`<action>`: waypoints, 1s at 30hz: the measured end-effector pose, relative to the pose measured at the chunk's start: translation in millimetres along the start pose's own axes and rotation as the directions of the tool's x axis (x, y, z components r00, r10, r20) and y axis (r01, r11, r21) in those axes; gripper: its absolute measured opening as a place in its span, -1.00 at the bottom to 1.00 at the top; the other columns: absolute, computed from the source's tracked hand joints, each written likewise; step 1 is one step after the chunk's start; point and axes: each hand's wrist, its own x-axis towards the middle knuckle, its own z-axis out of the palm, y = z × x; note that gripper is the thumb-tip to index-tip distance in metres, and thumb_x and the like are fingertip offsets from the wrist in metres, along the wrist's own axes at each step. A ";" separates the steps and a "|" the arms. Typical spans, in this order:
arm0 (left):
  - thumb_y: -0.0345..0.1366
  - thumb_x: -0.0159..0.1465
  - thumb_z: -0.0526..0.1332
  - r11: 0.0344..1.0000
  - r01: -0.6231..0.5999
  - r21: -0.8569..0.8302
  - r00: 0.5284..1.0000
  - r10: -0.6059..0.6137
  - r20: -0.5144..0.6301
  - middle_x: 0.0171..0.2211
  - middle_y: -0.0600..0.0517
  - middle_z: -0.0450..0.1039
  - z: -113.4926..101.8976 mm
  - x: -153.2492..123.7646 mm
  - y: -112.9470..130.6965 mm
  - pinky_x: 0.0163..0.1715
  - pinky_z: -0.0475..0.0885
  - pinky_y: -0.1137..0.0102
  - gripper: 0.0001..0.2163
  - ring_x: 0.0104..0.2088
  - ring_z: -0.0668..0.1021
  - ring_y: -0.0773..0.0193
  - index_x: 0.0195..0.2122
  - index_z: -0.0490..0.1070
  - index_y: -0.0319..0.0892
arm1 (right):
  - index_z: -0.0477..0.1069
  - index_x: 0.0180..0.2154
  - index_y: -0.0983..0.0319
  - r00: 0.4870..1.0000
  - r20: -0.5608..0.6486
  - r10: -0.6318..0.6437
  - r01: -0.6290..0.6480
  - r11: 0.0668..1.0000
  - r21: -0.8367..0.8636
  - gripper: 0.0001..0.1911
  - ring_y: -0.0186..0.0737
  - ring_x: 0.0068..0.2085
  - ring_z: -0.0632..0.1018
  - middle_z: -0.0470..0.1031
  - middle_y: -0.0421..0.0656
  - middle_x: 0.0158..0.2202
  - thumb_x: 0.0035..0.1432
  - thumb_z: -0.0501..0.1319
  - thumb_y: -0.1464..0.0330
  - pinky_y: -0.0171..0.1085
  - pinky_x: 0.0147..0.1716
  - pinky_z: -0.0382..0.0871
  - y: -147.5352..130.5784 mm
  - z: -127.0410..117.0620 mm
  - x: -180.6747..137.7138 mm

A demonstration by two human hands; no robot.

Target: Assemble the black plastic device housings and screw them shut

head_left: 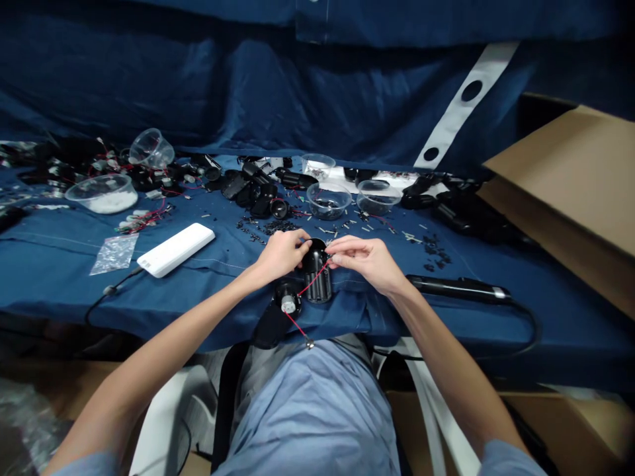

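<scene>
My left hand (281,254) and my right hand (364,259) meet over a black plastic housing (317,277) with ribbed slots, lying at the table's near edge. The left fingers curl round the housing's top left. The right fingers pinch at its top right, where a red wire (311,283) begins. The wire runs down to a small motor part (288,303) in a second black shell (272,322), then hangs off the edge with a metal tip.
A blue cloth (74,258) covers the table. Clear plastic bowls (329,199), black parts (253,185) and small screws lie behind the hands. A white box (176,249) lies left, a black electric screwdriver (459,289) right, a cardboard box (570,192) far right.
</scene>
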 end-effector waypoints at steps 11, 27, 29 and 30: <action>-0.24 0.42 0.21 0.983 -0.112 0.148 0.970 0.141 -0.198 -0.30 -0.07 0.73 9.3 -0.9 -1.1 -0.19 0.48 0.33 -0.73 -0.27 0.72 0.11 0.00 0.69 -0.16 | 0.72 -0.31 0.20 0.993 -0.067 -0.099 0.071 0.939 -0.337 -0.90 -0.14 -0.28 0.70 0.73 -0.12 -0.30 0.11 0.50 0.31 -0.18 -0.16 0.58 30.9 -5.8 4.2; -0.30 0.41 0.23 0.959 -0.172 0.226 0.933 0.232 -0.274 -0.31 -0.09 0.74 15.6 -2.9 -7.3 -0.28 0.43 0.33 -0.75 -0.36 0.69 0.13 -0.04 0.71 -0.15 | 0.74 -0.29 0.11 0.979 0.081 -0.188 0.203 0.838 -0.507 -0.88 -0.10 -0.15 0.66 0.72 -0.11 -0.20 0.21 0.40 0.42 -0.10 0.01 0.51 22.8 3.8 5.9; -0.31 0.41 0.24 0.957 -0.177 0.229 0.929 0.239 -0.282 -0.30 -0.10 0.74 16.3 -3.7 -7.7 -0.30 0.42 0.33 -0.75 -0.38 0.69 0.14 -0.04 0.71 -0.16 | 0.74 -0.28 0.11 0.987 0.041 -0.154 0.155 0.862 -0.483 -0.89 -0.11 -0.16 0.64 0.69 -0.10 -0.20 0.20 0.41 0.39 -0.13 -0.08 0.57 25.7 5.9 5.7; -0.31 0.40 0.24 0.956 -0.180 0.231 0.927 0.243 -0.286 -0.30 -0.10 0.74 16.7 -4.1 -7.8 -0.31 0.41 0.33 -0.75 -0.39 0.68 0.14 -0.04 0.71 -0.17 | 0.75 -0.27 0.11 0.992 0.018 -0.128 0.121 0.876 -0.466 -0.90 -0.12 -0.19 0.64 0.68 -0.09 -0.20 0.19 0.42 0.36 -0.16 -0.18 0.59 27.7 6.9 5.5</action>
